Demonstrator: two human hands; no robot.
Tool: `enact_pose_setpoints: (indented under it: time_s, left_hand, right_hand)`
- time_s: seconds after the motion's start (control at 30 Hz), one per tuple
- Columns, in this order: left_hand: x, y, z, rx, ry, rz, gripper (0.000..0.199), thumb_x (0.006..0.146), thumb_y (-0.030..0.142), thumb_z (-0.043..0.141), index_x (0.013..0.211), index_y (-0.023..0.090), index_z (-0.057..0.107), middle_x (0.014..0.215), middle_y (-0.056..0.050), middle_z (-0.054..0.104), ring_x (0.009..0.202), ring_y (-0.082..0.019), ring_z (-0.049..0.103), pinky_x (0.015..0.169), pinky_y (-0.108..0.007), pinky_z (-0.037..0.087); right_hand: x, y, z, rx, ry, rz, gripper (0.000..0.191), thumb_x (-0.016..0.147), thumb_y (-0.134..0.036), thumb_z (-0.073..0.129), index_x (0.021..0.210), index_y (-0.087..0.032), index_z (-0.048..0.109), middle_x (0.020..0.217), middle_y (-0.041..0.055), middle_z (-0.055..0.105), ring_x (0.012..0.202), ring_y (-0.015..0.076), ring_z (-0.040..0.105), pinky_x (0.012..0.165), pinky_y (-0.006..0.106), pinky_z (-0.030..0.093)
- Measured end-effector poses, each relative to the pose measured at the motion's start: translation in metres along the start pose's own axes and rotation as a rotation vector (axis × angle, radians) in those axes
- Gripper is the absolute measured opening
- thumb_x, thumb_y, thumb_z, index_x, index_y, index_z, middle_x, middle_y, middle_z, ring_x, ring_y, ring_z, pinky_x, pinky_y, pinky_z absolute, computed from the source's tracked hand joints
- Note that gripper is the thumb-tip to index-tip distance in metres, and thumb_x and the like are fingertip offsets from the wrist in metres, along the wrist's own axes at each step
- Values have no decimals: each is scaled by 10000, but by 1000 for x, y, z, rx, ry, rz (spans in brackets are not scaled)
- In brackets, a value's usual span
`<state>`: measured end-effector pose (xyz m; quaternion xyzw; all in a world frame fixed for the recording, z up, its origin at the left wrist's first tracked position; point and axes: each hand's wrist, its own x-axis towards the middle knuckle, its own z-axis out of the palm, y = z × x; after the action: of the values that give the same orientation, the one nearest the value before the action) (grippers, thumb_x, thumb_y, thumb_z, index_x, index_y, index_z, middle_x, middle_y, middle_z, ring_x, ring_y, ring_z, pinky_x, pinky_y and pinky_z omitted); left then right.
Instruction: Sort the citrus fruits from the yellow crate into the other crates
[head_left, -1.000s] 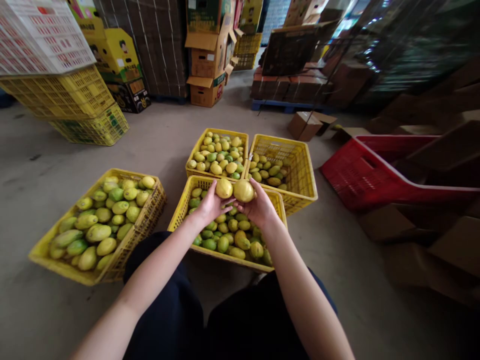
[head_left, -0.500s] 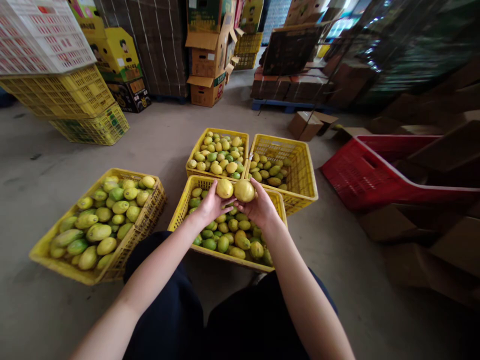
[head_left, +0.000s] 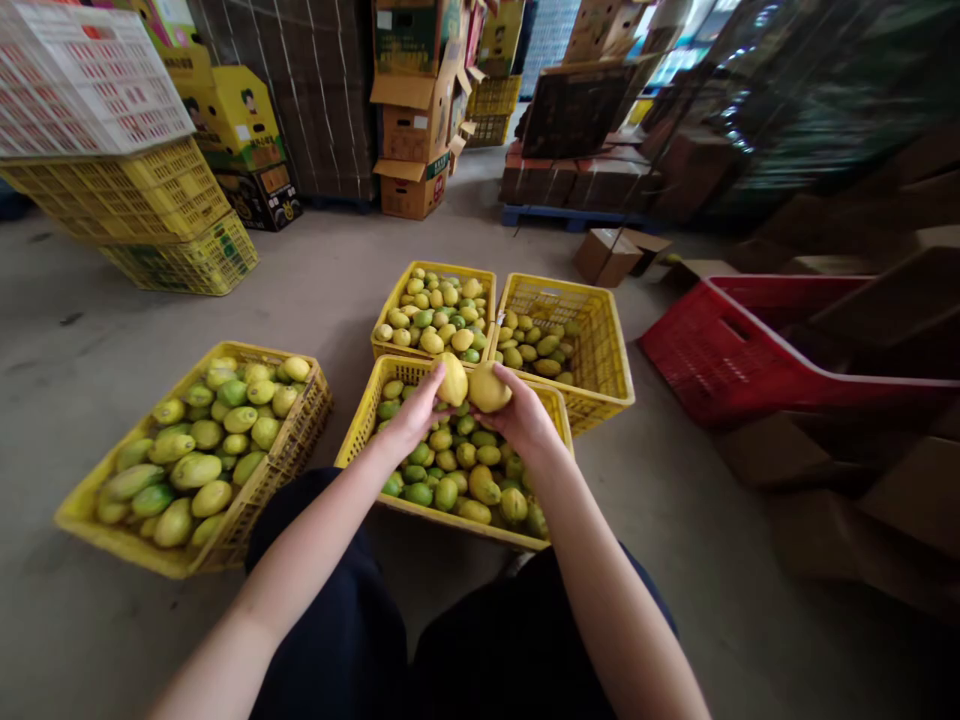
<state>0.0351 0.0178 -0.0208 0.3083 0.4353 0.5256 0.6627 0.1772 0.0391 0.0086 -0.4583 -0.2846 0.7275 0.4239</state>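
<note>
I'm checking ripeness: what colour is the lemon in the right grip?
Yellow: the lemon in the right grip shows best in the head view.

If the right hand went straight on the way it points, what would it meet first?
Probably the lemon in the left hand, just beside the fruit that the right hand holds, though depth between them is hard to judge.

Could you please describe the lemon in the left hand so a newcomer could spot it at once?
Find the yellow crate of green and yellow lemons in front of the knees. Above it, the left hand holds one yellow lemon. Unlike the crate's lemons, it is held up, and it sits left of the other lemon in the right hand.
</note>
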Motion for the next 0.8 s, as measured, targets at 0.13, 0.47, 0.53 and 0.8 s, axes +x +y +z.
enact_pose_setpoints:
  time_s: [0.13, 0.47, 0.53, 0.8]
  left_hand:
    - [-3, 4, -3, 267, 92, 306, 475, 681, 417, 782, 1070, 231, 583, 1210, -72, 606, 1103, -237, 561, 936, -346, 461]
    - [-7, 14, -3, 271, 127, 417, 538, 530, 193, 871, 1007, 225, 626, 1172, -53, 609, 1069, -232, 570, 916, -328, 467]
    - [-7, 15, -3, 258, 119, 410, 527, 539, 181, 864, 1011, 222, 634, 1173, -54, 613, 1067, -232, 578, 921, -334, 470]
    - [-6, 15, -4, 262, 115, 437, 472, 602, 205, 835, 1043, 215, 668, 1194, -62, 627, 1102, -232, 575, 979, -339, 441]
  right_hand:
    - [4, 8, -5, -136, 120, -268, 379, 645, -327, 797, 918, -239, 549, 900, 9, 663, 722, 168, 637, 527, 251, 557]
    - [7, 12, -10, -383, 111, -655, 591, 471, -343, 871, 942, -257, 524, 1004, -6, 588, 875, 175, 562, 790, 296, 515]
    - [7, 12, -10, -379, 111, -664, 585, 472, -344, 872, 936, -255, 526, 1002, -6, 584, 873, 176, 557, 789, 300, 509]
    - [6, 12, -11, -298, 110, -634, 568, 462, -247, 870, 929, -242, 547, 980, -25, 601, 847, 159, 587, 755, 272, 492]
